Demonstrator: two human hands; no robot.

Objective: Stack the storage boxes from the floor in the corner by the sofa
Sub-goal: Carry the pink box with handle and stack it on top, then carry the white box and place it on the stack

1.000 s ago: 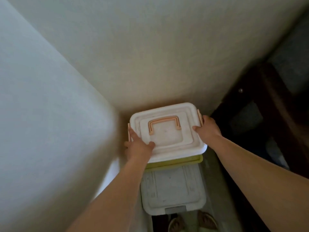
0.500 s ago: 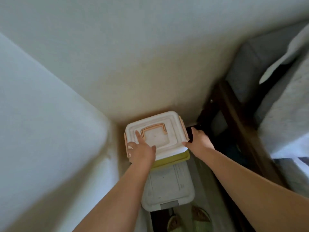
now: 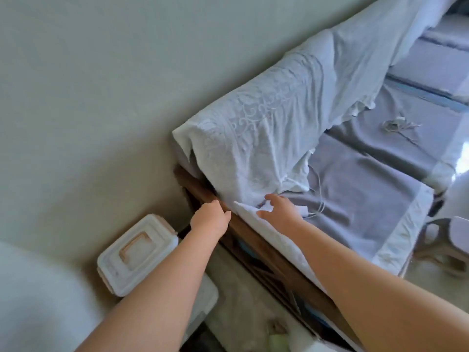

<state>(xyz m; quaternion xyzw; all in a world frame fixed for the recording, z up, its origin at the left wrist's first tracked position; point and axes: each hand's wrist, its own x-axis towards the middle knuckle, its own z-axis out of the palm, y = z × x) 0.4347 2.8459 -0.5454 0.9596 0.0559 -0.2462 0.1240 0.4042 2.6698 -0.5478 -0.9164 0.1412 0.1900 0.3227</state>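
White box [image 3: 137, 252] with the peach handle sits in the wall corner at the sofa's end, stacked on a second box [image 3: 210, 294]. Left hand [image 3: 210, 221]: arm stretched out, grip curled onto the sofa's wooden rail [image 3: 245, 233]. Right hand [image 3: 279, 207]: grip spread apart, fingers resting on the white edge of the seat cover [image 3: 269, 235].

White box [image 3: 137, 255] with peach-tan handle [image 3: 134, 246] and clips of the same tint; beneath it a duller, greyer white lid [image 3: 206, 298]; pale grey-green wall [image 3: 101, 97], plain; dark brown wooden frame [image 3: 253, 241]; white throw [image 3: 253, 138] stitched tone-on-tone with scrolls and leaves; grey-lilac seat cover [image 3: 368, 189] edged by a broad pale band; thin white cable [image 3: 320, 196] across the grey; mottled beige floor [image 3: 241, 288].
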